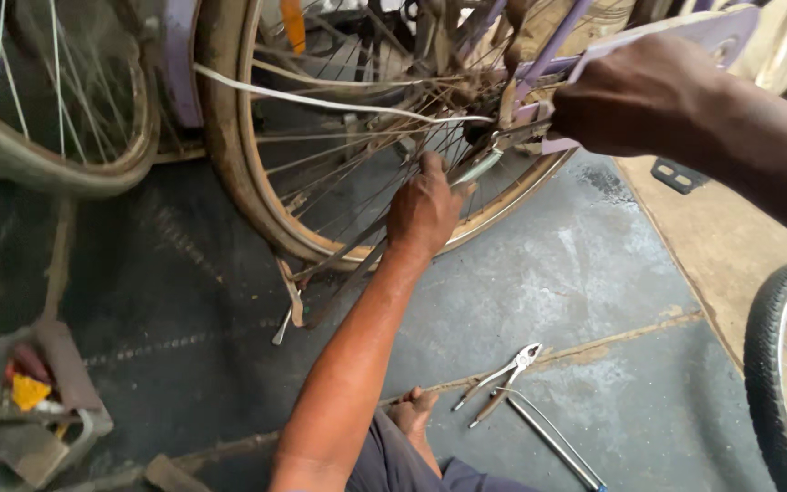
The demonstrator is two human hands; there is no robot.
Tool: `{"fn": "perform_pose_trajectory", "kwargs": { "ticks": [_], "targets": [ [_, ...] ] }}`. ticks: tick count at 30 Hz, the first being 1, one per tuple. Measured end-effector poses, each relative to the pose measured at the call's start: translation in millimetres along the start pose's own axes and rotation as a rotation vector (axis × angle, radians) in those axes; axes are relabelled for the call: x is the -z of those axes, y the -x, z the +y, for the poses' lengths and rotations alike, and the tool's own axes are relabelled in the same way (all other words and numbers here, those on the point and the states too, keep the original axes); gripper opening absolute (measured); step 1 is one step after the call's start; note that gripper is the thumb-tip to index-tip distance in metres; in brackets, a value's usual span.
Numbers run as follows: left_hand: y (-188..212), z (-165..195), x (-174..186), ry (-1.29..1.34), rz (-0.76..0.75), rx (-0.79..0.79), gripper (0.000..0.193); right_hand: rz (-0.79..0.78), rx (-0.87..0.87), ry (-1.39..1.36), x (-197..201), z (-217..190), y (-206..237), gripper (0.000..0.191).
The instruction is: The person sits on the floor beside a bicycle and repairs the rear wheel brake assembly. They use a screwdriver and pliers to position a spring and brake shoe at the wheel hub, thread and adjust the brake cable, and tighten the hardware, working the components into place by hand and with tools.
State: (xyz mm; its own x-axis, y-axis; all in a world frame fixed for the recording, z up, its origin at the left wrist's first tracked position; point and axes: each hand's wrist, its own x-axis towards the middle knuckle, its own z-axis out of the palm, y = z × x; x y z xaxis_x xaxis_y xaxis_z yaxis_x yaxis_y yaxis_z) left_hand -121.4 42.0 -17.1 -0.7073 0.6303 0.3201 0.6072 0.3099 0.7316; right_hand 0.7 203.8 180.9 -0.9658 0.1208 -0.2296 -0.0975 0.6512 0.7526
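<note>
Here, item by item: a bicycle wheel [257, 182] with a worn tan rim and thin spokes fills the far middle of the scene, a white cable [321, 102] strung across it toward the hub. The left hand [425, 208] reaches up from the near side into the spokes, fingers curled and closed around a small metal tool [477, 169], probably a wrench, though its head is lost among the spokes at the axle. The right hand [639, 96] comes in from the far right, knuckles up, fingers wrapped down over the lilac frame stay [685, 32] just beside the axle; what the fingertips pinch underneath cannot be told. The two hands sit near each other, the tool between them. A second wheel [56, 100] stands at the far left, close to the first. Part of a third wheel with a black tyre [767, 364] shows at the near right edge. On the grey concrete floor [594, 273], near and right of the person's bare foot [412, 415], lie a pair of pliers [501, 378] with jaws apart and a slim metal rod [553, 442] just beside them. A battered tray of oddments [34, 410] rests at the near left. A black pedal [676, 175] lies on the tan ground to the right.
</note>
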Motion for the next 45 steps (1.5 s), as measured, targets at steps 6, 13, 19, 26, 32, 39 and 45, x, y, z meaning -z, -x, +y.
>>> {"fn": "perform_pose_trajectory", "kwargs": {
  "ticks": [6,13,19,26,32,39,45],
  "targets": [
    [10,-26,10,-0.203,-0.104,-0.010,0.054,0.185,0.086,0.021,-1,6,-3,0.021],
    [15,-32,18,-0.147,-0.016,0.036,0.062,0.078,-0.015,0.046,45,-14,-70,0.027],
    [25,-23,30,-0.138,-0.130,0.155,0.063,0.012,-0.175,-0.050,65,-27,-58,0.037],
    [26,-19,37,-0.095,-0.072,0.110,0.066,-0.132,-0.728,-0.755,-64,-80,91,0.049],
    [37,-53,57,-0.269,-0.352,0.141,0.075,-0.287,-0.831,-1.402,-202,-317,192,0.056],
    [64,-90,-8,-0.145,-0.090,0.170,0.056,-0.446,-0.813,-1.449,-208,-414,204,0.056],
    [70,-95,-70,-0.035,0.058,0.158,0.054,-0.289,-0.755,-1.510,-186,-395,185,0.052]
  ]
}}
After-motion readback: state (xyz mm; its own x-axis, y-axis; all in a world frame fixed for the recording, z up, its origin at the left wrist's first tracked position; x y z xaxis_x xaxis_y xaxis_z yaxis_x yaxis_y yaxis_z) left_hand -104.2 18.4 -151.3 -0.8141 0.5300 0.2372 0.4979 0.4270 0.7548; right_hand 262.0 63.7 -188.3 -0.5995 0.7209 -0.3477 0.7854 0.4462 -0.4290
